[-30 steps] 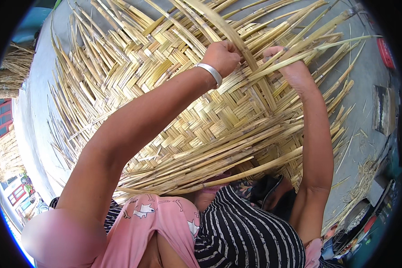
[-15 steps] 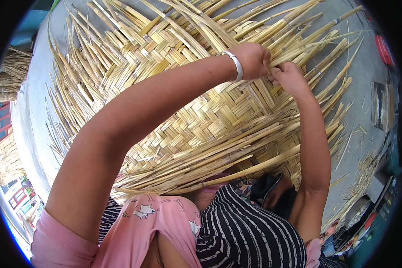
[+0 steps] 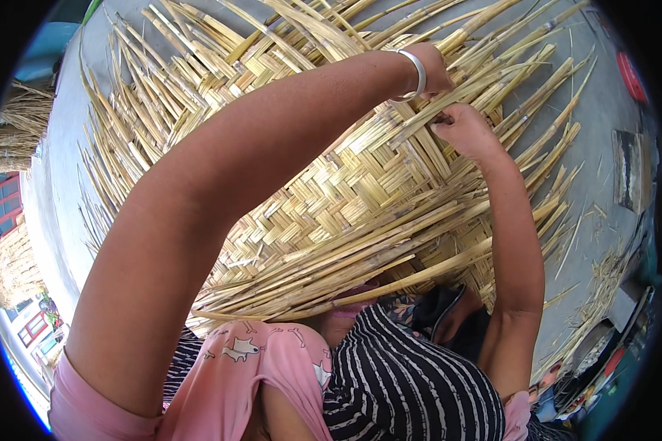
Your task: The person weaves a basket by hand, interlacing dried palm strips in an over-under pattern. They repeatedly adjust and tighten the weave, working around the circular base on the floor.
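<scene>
Pinching one reed strip (image 3: 419,125) between both hands, left hand (image 3: 435,67) and right hand (image 3: 465,131) meeting at the far edge of my half-woven reed mat (image 3: 331,191) on the concrete floor (image 3: 603,95), so it tucks under the crossing strips.

Your one head view looks steeply down from close above at the woven reed mat (image 3: 346,191) on the concrete floor (image 3: 603,110), its fisheye rim bending edges.
</scene>
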Demonstrator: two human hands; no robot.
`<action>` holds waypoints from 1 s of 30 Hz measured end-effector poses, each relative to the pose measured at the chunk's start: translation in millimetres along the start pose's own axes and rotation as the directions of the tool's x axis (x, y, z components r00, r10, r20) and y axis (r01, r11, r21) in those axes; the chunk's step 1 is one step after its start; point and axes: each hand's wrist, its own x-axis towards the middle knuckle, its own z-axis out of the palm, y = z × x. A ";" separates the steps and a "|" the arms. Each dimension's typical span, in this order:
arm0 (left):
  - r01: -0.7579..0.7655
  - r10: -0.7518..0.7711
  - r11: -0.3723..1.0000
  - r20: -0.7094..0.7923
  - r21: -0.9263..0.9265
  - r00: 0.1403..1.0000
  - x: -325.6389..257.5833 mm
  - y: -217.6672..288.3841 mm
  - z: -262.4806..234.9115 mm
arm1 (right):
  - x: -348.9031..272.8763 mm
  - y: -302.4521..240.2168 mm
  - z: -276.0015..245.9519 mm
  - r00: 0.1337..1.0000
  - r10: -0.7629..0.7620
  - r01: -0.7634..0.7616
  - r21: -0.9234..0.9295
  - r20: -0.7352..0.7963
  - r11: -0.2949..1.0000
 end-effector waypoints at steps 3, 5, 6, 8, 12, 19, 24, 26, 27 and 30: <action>-0.053 0.063 0.983 -0.052 0.177 0.997 -2.2 6.9 4.4 | 10.4 16.3 2.5 0.997 -0.080 0.078 0.110 0.019 0.991; -0.056 0.069 0.975 -0.052 0.216 0.996 -5.9 8.6 6.5 | 11.6 16.3 1.0 0.995 -0.090 0.084 0.126 0.039 0.988; -0.058 0.073 0.970 -0.052 0.234 0.996 -7.4 9.8 7.3 | 11.9 17.7 0.1 0.997 -0.062 0.056 0.125 0.047 0.991; -0.042 0.056 0.978 -0.064 0.202 0.996 -10.4 7.4 6.3 | 15.0 12.8 0.6 0.997 -0.029 0.020 0.125 0.072 0.992; -0.045 0.043 0.999 -0.095 -0.023 0.995 -30.7 11.7 2.5 | 3.4 -5.0 -4.6 0.988 0.075 -0.079 0.024 0.137 0.997; -0.173 0.163 0.984 -0.164 -0.050 0.973 -42.9 6.7 2.1 | 5.1 10.5 6.9 0.990 -0.133 0.118 0.219 0.054 0.969; -0.290 0.281 0.957 -0.241 -0.001 0.929 -46.7 3.5 3.1 | 0.5 15.8 10.2 0.970 -0.197 0.177 -0.140 -0.145 0.974; -0.361 0.352 0.931 -0.365 0.045 0.862 -49.8 1.1 3.5 | -11.9 1.8 13.6 0.940 -0.221 0.138 -0.304 -0.260 0.943; -0.382 0.376 0.921 -0.442 0.081 0.814 -53.7 1.1 3.0 | -16.2 -2.5 15.5 0.933 -0.174 0.085 -0.277 -0.315 0.957; -0.404 0.388 0.913 -0.434 0.060 0.813 -54.8 -1.3 4.9 | -28.1 -6.0 18.1 0.892 -0.033 -0.046 -0.164 -0.451 0.985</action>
